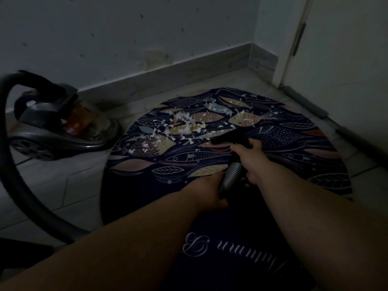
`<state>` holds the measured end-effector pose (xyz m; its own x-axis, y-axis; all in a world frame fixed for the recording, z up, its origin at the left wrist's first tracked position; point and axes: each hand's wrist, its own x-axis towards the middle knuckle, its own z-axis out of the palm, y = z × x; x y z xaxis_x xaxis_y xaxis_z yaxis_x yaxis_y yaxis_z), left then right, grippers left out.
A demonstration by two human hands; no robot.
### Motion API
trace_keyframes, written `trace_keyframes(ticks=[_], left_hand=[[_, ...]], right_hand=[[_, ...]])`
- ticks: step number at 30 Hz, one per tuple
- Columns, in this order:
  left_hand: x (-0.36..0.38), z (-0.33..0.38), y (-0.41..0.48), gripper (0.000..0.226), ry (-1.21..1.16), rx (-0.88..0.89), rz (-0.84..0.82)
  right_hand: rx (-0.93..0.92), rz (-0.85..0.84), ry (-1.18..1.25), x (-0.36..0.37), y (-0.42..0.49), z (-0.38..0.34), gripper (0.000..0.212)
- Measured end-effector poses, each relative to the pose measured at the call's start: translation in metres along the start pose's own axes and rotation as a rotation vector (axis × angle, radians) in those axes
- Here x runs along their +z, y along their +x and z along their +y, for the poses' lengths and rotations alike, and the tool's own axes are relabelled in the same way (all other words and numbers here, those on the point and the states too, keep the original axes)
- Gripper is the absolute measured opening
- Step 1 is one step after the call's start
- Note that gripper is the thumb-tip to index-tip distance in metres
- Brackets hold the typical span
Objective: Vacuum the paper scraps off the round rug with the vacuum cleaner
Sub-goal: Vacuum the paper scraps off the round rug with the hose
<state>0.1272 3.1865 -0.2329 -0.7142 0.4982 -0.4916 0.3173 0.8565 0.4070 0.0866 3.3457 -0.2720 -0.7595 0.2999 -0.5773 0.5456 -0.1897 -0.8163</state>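
The person's right hand [248, 155] has its fingers clamped round the dark nozzle [226, 139], low over the round rug [315, 164]. The left hand [206, 191] grips the ribbed hose [230, 175] just behind, and the paper scraps [184, 124] lie scattered just beyond the nozzle's mouth. I'd keep that mouth flat and close, sweeping slowly leftward in overlapping passes so the rug isn't dragged. The vacuum cleaner [52, 131] sits on the floor at the rug's left edge; its clear dust bin [90, 120] shows something orange, though it's too dim to judge how full.
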Motion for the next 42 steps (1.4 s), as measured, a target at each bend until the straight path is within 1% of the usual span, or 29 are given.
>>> trace_keyframes(ticks=[7,13,17,22,26,31,39,42], left_hand=[[-0.007,-0.005,-0.013,0.078,-0.003,-0.021,-0.001],[-0.005,-0.009,-0.023,0.085,-0.01,-0.051,-0.028],[-0.005,-0.011,-0.031,0.082,0.006,-0.058,-0.04],[-0.005,-0.013,-0.036,0.08,0.007,-0.063,-0.037],[-0.004,-0.016,-0.034,0.081,-0.014,-0.076,-0.05],[-0.004,-0.015,-0.024,0.081,-0.022,-0.063,-0.037],[-0.003,-0.009,0.001,0.082,-0.019,-0.018,-0.024],[-0.003,-0.009,0.009,0.081,-0.021,-0.018,-0.007]], right_hand=[[-0.001,-0.029,-0.037,0.017,-0.003,-0.002,0.071],[0.003,-0.066,-0.053,0.023,-0.01,0.0,0.075],[0.008,-0.083,-0.072,0.027,-0.013,0.003,0.077],[0.029,-0.12,-0.063,0.03,-0.019,0.001,0.071],[0.007,-0.09,-0.056,0.032,-0.019,0.003,0.063],[-0.018,-0.035,-0.057,0.029,-0.013,0.002,0.069],[-0.071,0.082,-0.041,0.014,0.0,0.001,0.059],[-0.092,0.12,-0.027,0.013,0.008,0.0,0.064]])
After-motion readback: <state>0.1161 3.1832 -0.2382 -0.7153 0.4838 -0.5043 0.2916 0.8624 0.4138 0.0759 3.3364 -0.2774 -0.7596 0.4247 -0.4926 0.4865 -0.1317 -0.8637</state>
